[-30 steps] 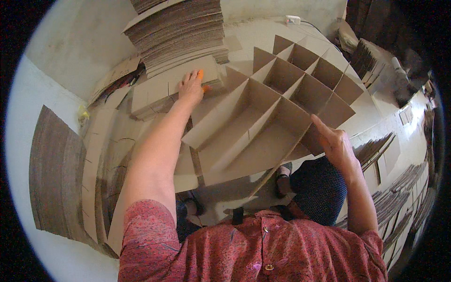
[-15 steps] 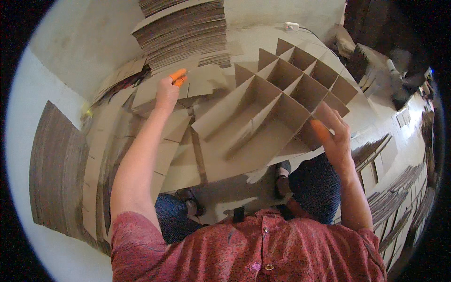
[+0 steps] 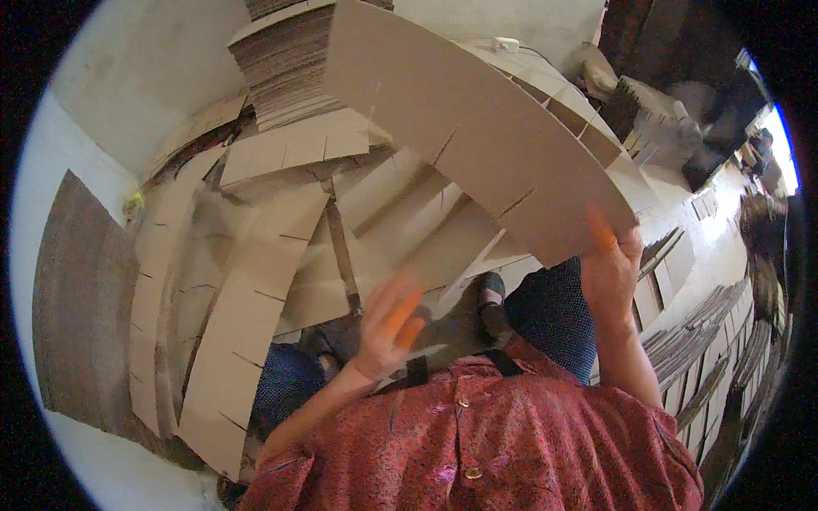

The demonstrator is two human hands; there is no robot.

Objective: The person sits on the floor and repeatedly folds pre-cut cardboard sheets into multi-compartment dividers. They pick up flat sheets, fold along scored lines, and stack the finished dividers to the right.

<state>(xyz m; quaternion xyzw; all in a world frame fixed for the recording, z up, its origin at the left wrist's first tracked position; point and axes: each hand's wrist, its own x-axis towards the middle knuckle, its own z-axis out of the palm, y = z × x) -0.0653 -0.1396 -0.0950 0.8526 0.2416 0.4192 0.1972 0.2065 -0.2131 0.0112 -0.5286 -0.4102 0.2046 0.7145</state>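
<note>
My right hand [image 3: 610, 255], with orange covering on its fingers, grips the near right end of a long slotted cardboard strip [image 3: 477, 128]. The strip is raised and slants away to the far left, hiding much of the cardboard divider grid [image 3: 584, 132] on the table behind it. Some of the grid's upright panels show below the strip's lower edge. In front of my body is my left hand [image 3: 390, 328], blurred by motion, orange on its fingers too. Its fingers look stretched out, and I see nothing held in them.
A tall stack of flat cardboard [image 3: 285, 77] stands at the back left. Slotted cardboard strips [image 3: 256, 289] lie along the left, beside another thick stack [image 3: 81, 307]. More cardboard pieces [image 3: 707, 349] are piled at the right. A small white box [image 3: 505, 43] with a cord sits at the back.
My left hand has come back from the far left toward my body. A long slotted strip is now in my right hand, raised across the grid, where before that hand was at the grid's right corner.
</note>
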